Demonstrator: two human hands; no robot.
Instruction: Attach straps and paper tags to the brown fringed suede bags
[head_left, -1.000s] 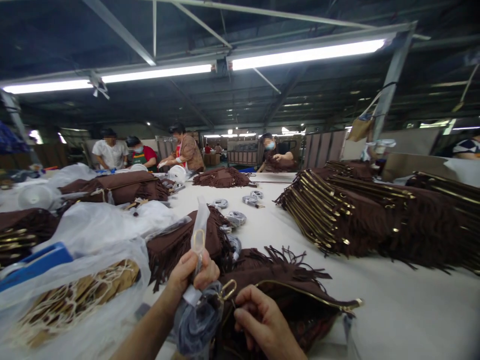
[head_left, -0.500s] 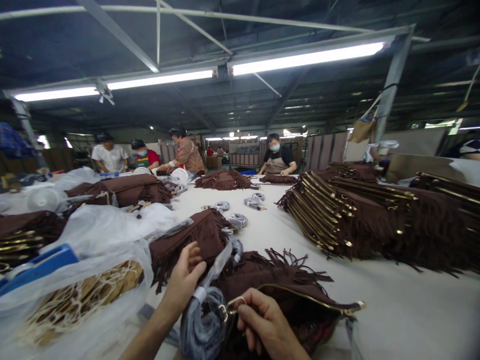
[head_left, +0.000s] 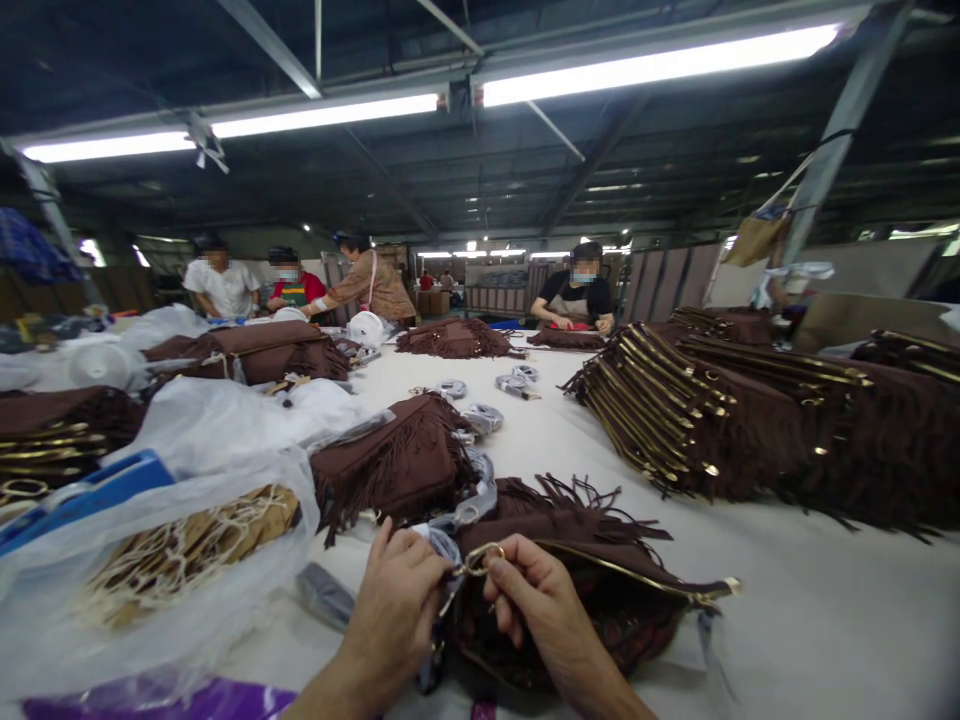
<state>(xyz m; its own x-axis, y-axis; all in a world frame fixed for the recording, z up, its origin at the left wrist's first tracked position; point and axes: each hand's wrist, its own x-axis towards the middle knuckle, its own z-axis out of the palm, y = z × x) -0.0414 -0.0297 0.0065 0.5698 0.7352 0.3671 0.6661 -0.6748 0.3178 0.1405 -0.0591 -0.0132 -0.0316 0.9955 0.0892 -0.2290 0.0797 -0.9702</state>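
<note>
An unzipped brown fringed bag (head_left: pixel 540 528) with a gold zipper lies in front of me, its dark patterned lining showing. Over its left end, my right hand (head_left: pixel 541 592) pinches a gold snap hook (head_left: pixel 481 562) between thumb and fingers. Close by on the left, my left hand (head_left: pixel 401 595) has its fingertips closed on the hook's other end, where it meets the strap. Most of that plastic-wrapped strap is hidden behind my left hand. Just beyond lies another brown fringed bag (head_left: pixel 394 455), with a wrapped strap (head_left: pixel 480 480) at its right side.
Stacked fringed bags (head_left: pixel 675 410) with gold zippers stand at the right. Wrapped straps (head_left: pixel 517 382) lie mid-table. At the left are a clear plastic bag (head_left: pixel 255 600) with tan tags and white strings, and a blue object (head_left: pixel 97 495). Several co-workers stand across the table.
My left hand, open before, has come down and closed at the snap hook beside my right hand. The wrapped strap bundle is now mostly hidden. The view has shifted slightly.
</note>
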